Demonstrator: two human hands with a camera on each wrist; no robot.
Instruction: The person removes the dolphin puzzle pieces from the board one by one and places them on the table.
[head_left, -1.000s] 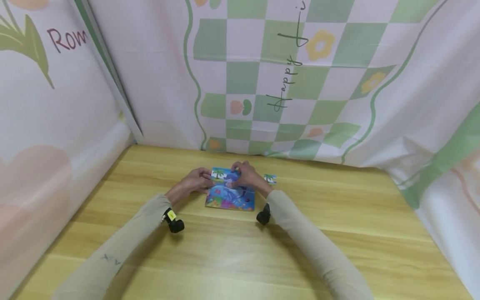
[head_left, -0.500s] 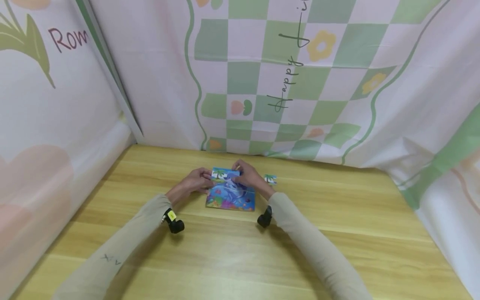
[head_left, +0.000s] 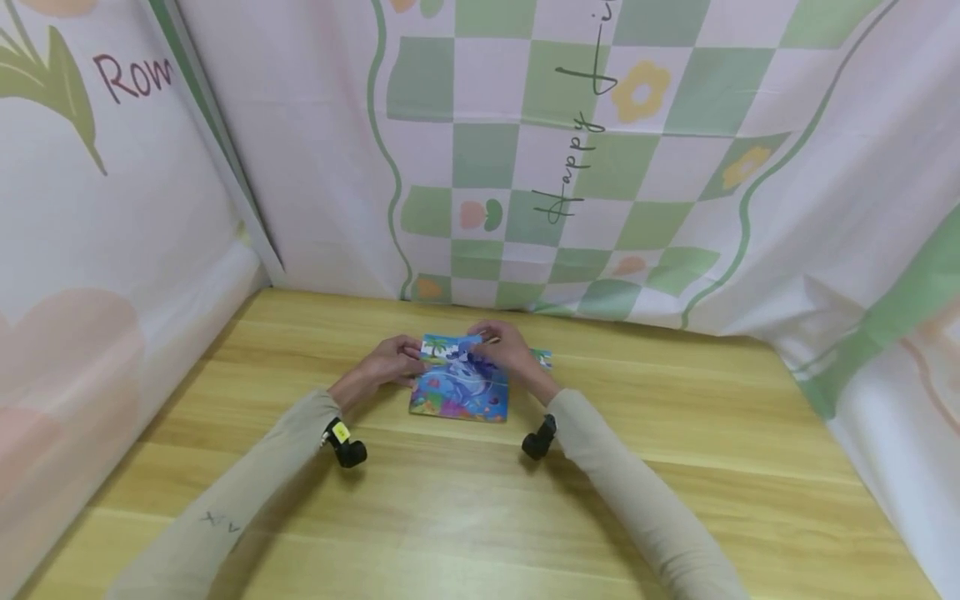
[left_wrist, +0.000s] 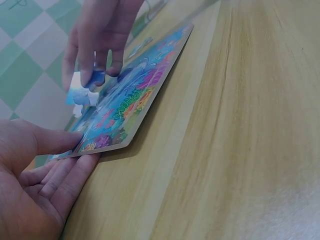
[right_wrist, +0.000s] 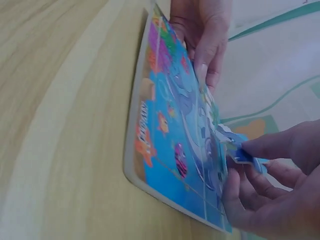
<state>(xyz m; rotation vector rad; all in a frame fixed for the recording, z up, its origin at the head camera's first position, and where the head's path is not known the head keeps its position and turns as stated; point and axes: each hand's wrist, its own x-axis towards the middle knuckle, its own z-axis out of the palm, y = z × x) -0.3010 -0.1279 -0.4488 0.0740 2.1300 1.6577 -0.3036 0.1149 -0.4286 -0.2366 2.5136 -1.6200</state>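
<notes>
A jigsaw puzzle board (head_left: 459, 403) with a sea picture lies on the table. My left hand (head_left: 388, 360) grips its left edge; in the left wrist view the thumb presses on top and the fingers lie against the edge and underside. Over the upper part of the board, my right hand (head_left: 512, 348) pinches a blue-and-white puzzle piece (right_wrist: 239, 153) between thumb and fingers. That piece is tilted up from the picture, and whether its lower side touches the board is hard to tell. Fingers partly hide the board's upper right.
Just right of the board, a loose puzzle piece (head_left: 543, 358) with a palm tree lies partly behind my right hand. The wooden table (head_left: 465, 508) meets a printed curtain (head_left: 480, 250) behind the board. A camera is strapped to each wrist.
My right hand has shifted slightly right, and the piece it pinches now stands tilted. It now covers part of the loose palm piece. My left hand and the board stay about where they were.
</notes>
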